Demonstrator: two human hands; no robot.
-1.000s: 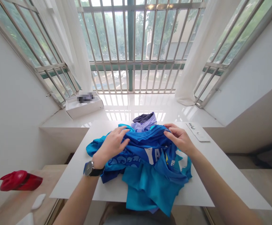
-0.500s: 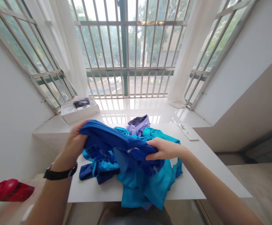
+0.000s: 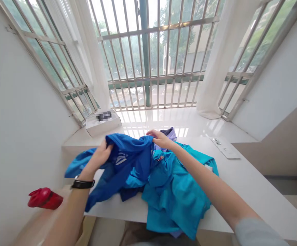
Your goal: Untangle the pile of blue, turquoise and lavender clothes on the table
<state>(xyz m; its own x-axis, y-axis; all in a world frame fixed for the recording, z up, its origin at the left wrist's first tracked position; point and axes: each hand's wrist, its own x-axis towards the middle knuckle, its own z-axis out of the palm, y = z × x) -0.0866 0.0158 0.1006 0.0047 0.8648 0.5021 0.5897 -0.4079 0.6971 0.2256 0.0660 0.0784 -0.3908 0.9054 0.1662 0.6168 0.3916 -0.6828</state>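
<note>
1. Blue shirt: dark blue, crumpled, lifted off the table at center of frame, one sleeve hanging to lower left, small pale print on front.
2. Teal shirt: lies in a loose heap at lower center-right, touching the blue shirt; lilac top sticks out behind it w/ a dark bit on top.
3. L arm comes up from bottom left, bent, wristwatch on wrist. R arm reaches long across the frame from lower right, gray sleeve at the edge.
4. L hand: fingers curled, clamped on bunched blue cloth, left of center.
5. R hand: fingers partly spread, pinching the shirt's top edge near center. Hands well apart, both on the same shirt.
6. White table under it all; red item at lower left, off the table. White box on sill, top blurred.
</note>
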